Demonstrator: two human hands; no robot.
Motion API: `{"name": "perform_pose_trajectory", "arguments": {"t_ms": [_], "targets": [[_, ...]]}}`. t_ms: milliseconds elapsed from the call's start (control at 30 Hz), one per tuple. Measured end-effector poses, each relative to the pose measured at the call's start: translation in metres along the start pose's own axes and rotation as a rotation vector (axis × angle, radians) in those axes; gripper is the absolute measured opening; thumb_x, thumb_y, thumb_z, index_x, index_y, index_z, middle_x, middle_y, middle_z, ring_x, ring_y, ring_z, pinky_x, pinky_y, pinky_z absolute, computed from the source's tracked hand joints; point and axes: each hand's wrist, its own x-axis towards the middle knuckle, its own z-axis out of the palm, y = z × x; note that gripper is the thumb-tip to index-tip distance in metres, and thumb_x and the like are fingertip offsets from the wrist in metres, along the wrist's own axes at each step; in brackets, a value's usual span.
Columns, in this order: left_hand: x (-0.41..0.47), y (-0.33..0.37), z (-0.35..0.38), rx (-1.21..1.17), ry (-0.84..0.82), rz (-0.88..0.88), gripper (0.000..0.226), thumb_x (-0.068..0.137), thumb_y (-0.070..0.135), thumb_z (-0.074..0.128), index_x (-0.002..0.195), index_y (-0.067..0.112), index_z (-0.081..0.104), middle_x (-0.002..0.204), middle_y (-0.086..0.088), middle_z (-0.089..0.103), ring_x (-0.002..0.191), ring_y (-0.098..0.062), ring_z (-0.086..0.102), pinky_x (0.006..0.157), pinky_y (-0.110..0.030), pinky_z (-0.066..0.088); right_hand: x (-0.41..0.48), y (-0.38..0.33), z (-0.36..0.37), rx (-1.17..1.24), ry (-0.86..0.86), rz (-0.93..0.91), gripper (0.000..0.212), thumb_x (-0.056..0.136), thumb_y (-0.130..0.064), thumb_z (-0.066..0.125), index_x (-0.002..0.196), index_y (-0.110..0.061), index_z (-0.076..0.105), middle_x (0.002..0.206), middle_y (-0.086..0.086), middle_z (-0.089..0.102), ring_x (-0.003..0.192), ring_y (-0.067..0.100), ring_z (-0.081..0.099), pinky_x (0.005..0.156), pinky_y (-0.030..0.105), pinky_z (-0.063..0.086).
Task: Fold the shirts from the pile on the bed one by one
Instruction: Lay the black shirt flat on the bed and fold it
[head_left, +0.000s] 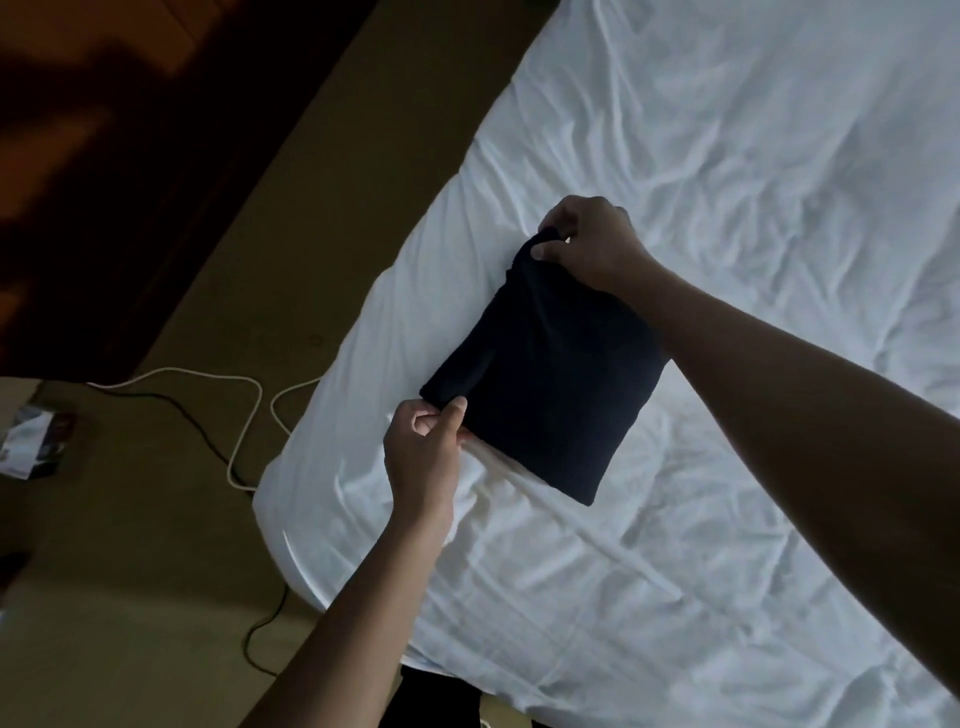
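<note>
Item under task: dark shirt (540, 384), centre of frame. Lies folded into a compact, roughly rectangular packet on the white sheet of the bed (753, 208), close to the bed's left edge. Sits tilted, long side running from upper centre toward lower right. Shows one lengthwise crease along the left part.

Left hand (423, 452): just below and left of the packet. Pinches the shirt's lower left corner between thumb and curled fingers, thumb on top of the fabric. Small wrinkles in the sheet directly below that corner.

Right hand (587, 244): upper centre of frame, at the packet's top corner. Grips that corner — thumb pressed on the upper face, fingers curled round the edge. Fabric gathered into a small hump under the grip.

Both forearms bare; left one enters from the bottom edge, right one from the right edge, crossing above the sheet.

Surroundings: olive-brown floor (156, 597) across the left of frame. White cable (197, 371) looping on the floor beside the bed, meeting the bed's edge at left centre. Black cable (205, 439) crossing near it and running on toward the bottom. Printed paper (34, 441) at the left edge — too blurred to read. Dark, reddish area in the upper left, detail not discernible.
</note>
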Motion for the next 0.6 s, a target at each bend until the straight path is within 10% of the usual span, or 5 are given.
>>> {"name": "perform_pose_trajectory", "arguments": {"t_ms": [200,333,500,600], "targets": [[0.023,0.008,0.003,-0.049,-0.05,-0.176,0.06,0.076,0.038,0.088,0.119,0.012,0.055,0.109,-0.011,0.068,0.099,-0.028,0.071,0.086,-0.045,0.062,0.008,-0.005,0.015,-0.146,-0.296,0.154,0.071,0.093,-0.062,0.064,0.147,-0.018,0.048,0.137,0.004,0.056,0.126,0.025,0.054,0.095,0.035,0.041],[0.028,0.018,0.006,-0.231,-0.229,-0.233,0.052,0.075,0.022,0.093,0.12,0.01,0.07,0.11,-0.008,0.078,0.098,-0.024,0.077,0.093,-0.045,0.061,0.01,-0.008,-0.001,-0.053,-0.402,0.266,0.062,0.087,-0.063,0.072,0.126,-0.015,0.066,0.116,-0.001,0.068,0.106,0.025,0.067,0.099,0.044,0.053],[0.008,0.046,0.012,-0.04,-0.155,0.049,0.027,0.08,0.023,0.089,0.103,0.017,0.075,0.097,0.001,0.079,0.093,-0.015,0.076,0.091,-0.042,0.062,-0.006,0.008,-0.047,0.224,-0.234,0.186,0.014,0.09,-0.022,0.077,0.103,-0.018,0.076,0.103,0.004,0.077,0.103,0.025,0.073,0.097,0.044,0.058],[-0.029,0.085,0.027,0.084,-0.165,0.337,0.024,0.083,0.023,0.086,0.102,0.021,0.072,0.095,0.008,0.077,0.09,-0.007,0.073,0.081,-0.028,0.061,-0.033,0.02,-0.098,0.317,-0.077,0.072,0.03,0.092,-0.005,0.071,0.117,-0.021,0.072,0.106,0.002,0.073,0.101,0.016,0.069,0.101,0.041,0.056]]}}
